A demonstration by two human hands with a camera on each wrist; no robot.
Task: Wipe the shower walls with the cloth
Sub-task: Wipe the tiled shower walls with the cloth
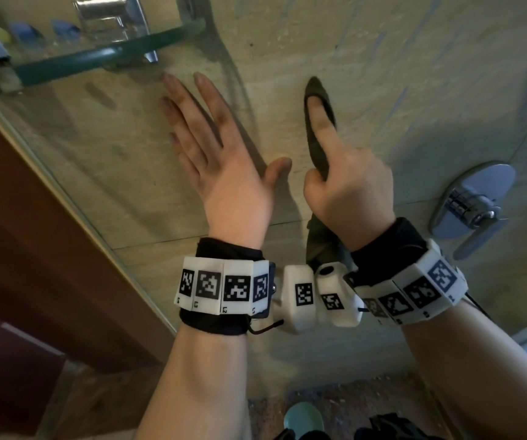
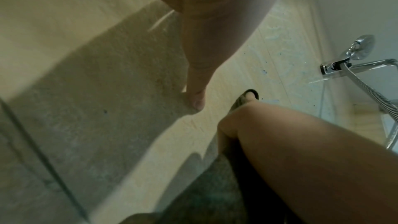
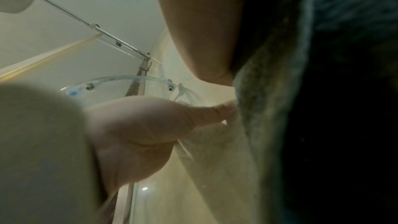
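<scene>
Cloth (image 1: 318,128) lies against the wall (image 1: 383,74) at twelve o'clock of the right hand (image 1: 348,182), fingers curled round it, forefinger pressing; its lower end hides behind the wrist. Left hand (image 1: 221,154) lies flat, fingers spread, at nine o'clock. Shelf (image 1: 103,55) blurred.

The head camera is looking down along both forearms at the tiled shower wall (image 1: 383,74), while each wrist camera is peering close along its own hand up that same wall (image 2: 247,67), both catching the opposite hand.
</scene>
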